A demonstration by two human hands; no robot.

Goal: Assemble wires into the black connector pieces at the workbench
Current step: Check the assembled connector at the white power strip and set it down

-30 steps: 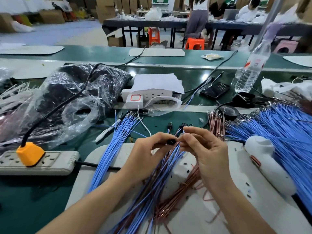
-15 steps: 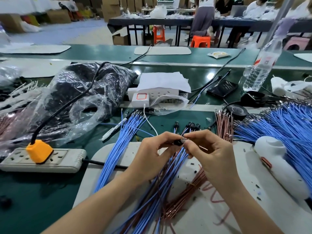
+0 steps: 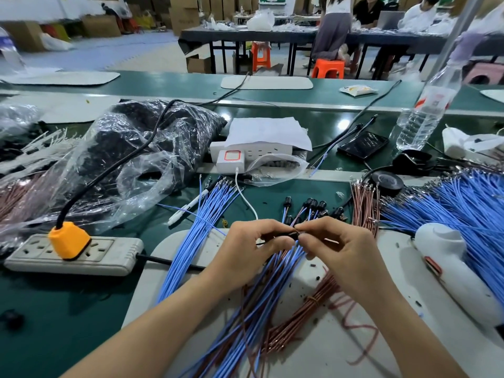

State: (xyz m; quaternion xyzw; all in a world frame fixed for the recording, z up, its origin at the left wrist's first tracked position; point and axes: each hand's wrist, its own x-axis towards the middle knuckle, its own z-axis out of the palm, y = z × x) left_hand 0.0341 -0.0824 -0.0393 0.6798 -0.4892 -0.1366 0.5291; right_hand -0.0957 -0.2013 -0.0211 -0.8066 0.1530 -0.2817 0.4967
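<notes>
Left hand (image 3: 251, 251) and right hand (image 3: 345, 251) pinch black connector (image 3: 286, 235); bottle (image 3: 425, 115) label illegible.

Bright even overhead light, glare on the green bench (image 3: 341, 124), soft shadows, edges bowed and blurred

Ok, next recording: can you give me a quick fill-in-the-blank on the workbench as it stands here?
1. The left hand and the right hand meet on a small ____ connector piece.
2. The plug in the grey power strip is ____.
3. The water bottle stands to the ____ of the phone.
4. The wire bundle lying beside the left hand is ____.
Missing words: black; orange; right; blue.
</notes>
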